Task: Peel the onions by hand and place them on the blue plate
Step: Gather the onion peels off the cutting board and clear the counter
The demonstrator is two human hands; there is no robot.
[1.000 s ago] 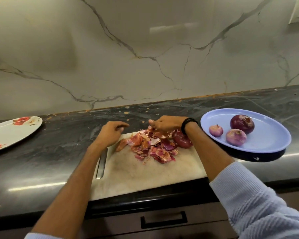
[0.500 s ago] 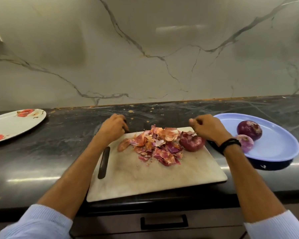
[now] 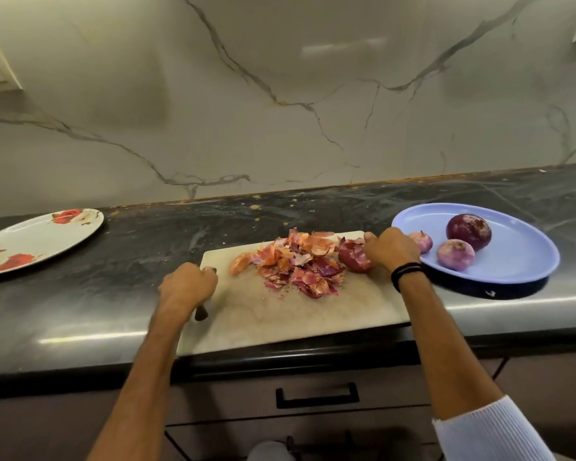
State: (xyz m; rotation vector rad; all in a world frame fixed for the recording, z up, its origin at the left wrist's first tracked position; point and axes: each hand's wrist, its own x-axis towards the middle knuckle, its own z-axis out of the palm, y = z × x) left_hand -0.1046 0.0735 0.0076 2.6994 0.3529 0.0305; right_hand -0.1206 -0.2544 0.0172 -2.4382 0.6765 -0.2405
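1. Head view, setting: a dark, glossy worktop (image 3: 113, 294) runs below a veined marble wall (image 3: 280, 111). A pale cutting board (image 3: 280, 321) lies at its front edge, a flowered plate (image 3: 40, 237) far to the left and the blue plate (image 3: 519, 261) to the right.
2. Head view, task things: three peeled onions are seen on the blue plate, a large dark one (image 3: 468, 231), a paler one (image 3: 455, 254) and a small one (image 3: 421, 241). A fourth onion (image 3: 353, 257), with loose skin still on it, lies on the board beside the heap of peels (image 3: 300, 264).
3. Head view, hands: the left hand (image 3: 188, 284) is curled over the board's left edge at the handle slot and appears to grip it. The right hand (image 3: 391, 251) is curled at the board's far right edge, against the fourth onion. Whether the board or the onion is held cannot be told.
4. What has changed: a second ago both hands were over the peels. They have since been drawn apart to opposite sides of the board, the left one sliding down to the slot.
5. Meaning: peeling seems to be paused. The board is probably about to be shifted, or the last onion taken up. One onion remains to be peeled and plated.
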